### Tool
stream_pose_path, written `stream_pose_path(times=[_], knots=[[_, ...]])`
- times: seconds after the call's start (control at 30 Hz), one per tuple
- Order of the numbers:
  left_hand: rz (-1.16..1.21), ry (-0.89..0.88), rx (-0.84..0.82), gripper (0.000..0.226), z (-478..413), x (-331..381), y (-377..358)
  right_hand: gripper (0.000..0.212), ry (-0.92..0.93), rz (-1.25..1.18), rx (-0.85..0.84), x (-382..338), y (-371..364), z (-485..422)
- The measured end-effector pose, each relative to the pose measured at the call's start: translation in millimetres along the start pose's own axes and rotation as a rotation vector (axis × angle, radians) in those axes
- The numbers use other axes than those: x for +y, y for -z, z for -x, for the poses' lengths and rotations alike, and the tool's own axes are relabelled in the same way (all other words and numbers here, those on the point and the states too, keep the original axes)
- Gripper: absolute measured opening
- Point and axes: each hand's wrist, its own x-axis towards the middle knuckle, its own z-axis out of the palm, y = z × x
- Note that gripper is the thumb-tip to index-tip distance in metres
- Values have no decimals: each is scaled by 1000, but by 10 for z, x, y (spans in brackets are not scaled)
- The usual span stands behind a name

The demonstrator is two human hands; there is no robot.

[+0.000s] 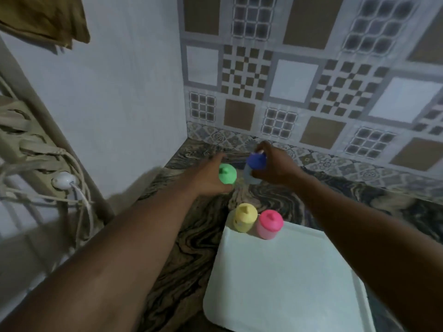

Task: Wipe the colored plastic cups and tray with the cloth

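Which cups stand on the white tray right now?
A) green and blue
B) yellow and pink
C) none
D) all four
B: the yellow cup and pink cup stand at the far edge of the tray, while the green cup and blue cup are off it, over the countertop, at the left hand and right hand.

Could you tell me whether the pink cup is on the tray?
Yes: the pink cup stands upright on the tray's far edge.
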Motion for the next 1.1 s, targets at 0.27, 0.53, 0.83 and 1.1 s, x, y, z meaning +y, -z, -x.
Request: stream_pose_path(times=[0.27, 0.53, 0.83, 1.1], knots=[[-79, -311, -159, 55, 155, 1520, -663, 67, -260, 13, 30, 1272, 543, 1071], [-465, -281, -254, 58, 348, 1807, -1406, 67, -316, -42, -111, 1994, -38, 1758], [-525, -215, -225, 74, 181, 1706, -1463, 71, -237, -65, -30, 1936, -372, 1687], [-445, -195, -179, 90, 302, 1811, -1209, 80, -216, -5, -80, 1684, -18, 1568]])
